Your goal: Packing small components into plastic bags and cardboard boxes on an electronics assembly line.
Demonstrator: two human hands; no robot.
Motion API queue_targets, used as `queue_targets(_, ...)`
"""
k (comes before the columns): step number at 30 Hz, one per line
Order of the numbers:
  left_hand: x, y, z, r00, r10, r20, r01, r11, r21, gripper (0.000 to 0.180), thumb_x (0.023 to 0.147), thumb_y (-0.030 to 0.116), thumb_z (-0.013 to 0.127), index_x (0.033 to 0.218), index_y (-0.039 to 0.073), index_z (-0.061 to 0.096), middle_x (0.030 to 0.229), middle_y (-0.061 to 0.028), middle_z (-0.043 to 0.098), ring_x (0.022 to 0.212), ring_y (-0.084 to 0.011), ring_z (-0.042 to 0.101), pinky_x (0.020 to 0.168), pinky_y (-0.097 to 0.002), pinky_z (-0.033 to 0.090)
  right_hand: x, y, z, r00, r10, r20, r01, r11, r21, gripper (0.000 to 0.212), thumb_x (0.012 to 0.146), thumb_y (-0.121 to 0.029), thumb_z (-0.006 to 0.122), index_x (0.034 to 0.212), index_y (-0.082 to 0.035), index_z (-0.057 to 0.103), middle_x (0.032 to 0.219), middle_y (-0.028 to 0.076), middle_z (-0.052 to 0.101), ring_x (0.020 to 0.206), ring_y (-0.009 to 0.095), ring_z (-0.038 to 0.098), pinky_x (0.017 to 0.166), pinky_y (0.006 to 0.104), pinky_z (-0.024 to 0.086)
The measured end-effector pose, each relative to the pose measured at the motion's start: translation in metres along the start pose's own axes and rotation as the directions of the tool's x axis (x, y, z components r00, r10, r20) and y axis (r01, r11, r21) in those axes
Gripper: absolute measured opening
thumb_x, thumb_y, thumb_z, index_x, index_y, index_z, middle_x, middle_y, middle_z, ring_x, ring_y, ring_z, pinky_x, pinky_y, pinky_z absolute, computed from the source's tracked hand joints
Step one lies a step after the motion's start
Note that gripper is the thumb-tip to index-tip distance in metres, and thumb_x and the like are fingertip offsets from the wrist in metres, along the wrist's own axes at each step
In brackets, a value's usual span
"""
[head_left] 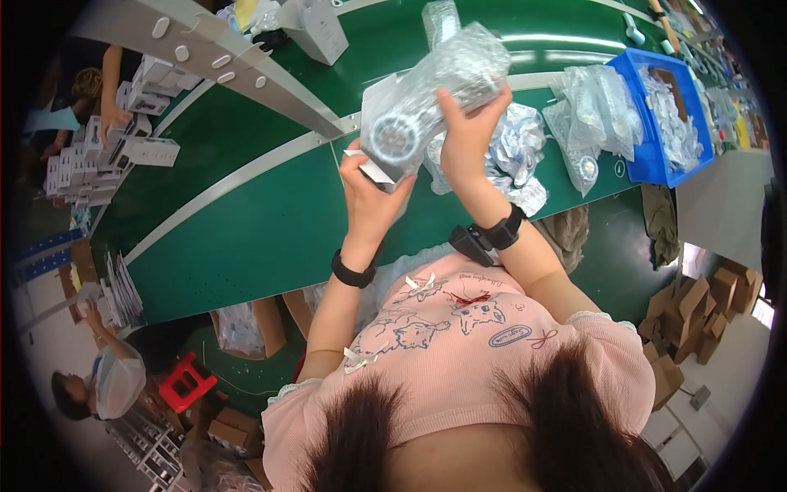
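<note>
I hold a bubble-wrapped white device with a round end up over the green table. My right hand grips its right side near the middle. My left hand closes on its lower end, by a white card or flap sticking out under the wrap. A black band sits on each wrist. A heap of more bubble-wrapped pieces lies on the table just right of my hands.
A blue bin full of plastic-bagged parts stands at the right, with loose bags beside it. White boxes are stacked at the far left where another person's arm reaches. Brown cartons lie on the floor at the right.
</note>
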State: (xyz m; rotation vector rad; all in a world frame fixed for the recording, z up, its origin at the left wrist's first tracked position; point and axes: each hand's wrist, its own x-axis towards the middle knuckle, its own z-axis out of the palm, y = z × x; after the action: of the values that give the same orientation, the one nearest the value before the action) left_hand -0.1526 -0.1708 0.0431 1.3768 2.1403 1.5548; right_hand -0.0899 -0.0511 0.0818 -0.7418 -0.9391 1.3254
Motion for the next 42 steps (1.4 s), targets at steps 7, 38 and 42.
queue_targets(7,-0.002,-0.018,0.015,0.986,0.146,-0.080,-0.151,0.987,-0.053,0.073,0.056,0.009,0.080,0.101,0.007,0.023,0.119,-0.0280,0.033,0.107,-0.0371,0.042,0.088,-0.0429,0.035,0.001,-0.030,-0.024,0.421,-0.181,0.889,0.812,0.511,-0.281,0.030,0.072,-0.012,0.063,0.101,-0.006,0.056,0.112,0.014,0.045,0.106,0.032,0.042,0.088,0.0377,0.035)
queue_targets(38,0.001,-0.015,-0.032,0.937,-0.318,-0.147,0.331,0.941,0.073,0.017,0.062,0.004,0.069,0.065,-0.004,0.054,0.068,-0.0066,0.057,0.050,-0.0125,0.047,0.048,-0.0232,0.037,0.010,-0.001,-0.030,0.211,-0.165,0.963,0.456,0.889,0.052,0.023,0.070,0.005,0.060,0.092,-0.003,0.057,0.094,0.012,0.059,0.087,0.027,0.058,0.077,0.0332,0.049)
queue_targets(42,-0.001,-0.029,-0.033,0.931,-0.344,-0.126,0.345,0.939,-0.015,0.018,0.062,0.005,0.070,0.063,-0.004,0.054,0.070,-0.0072,0.058,0.052,-0.0123,0.048,0.049,-0.0237,0.038,0.005,0.023,-0.021,-0.237,-0.123,0.964,0.773,0.576,0.263,0.023,0.071,-0.017,0.063,0.091,-0.005,0.059,0.085,0.006,0.057,0.090,0.024,0.054,0.087,0.0328,0.042)
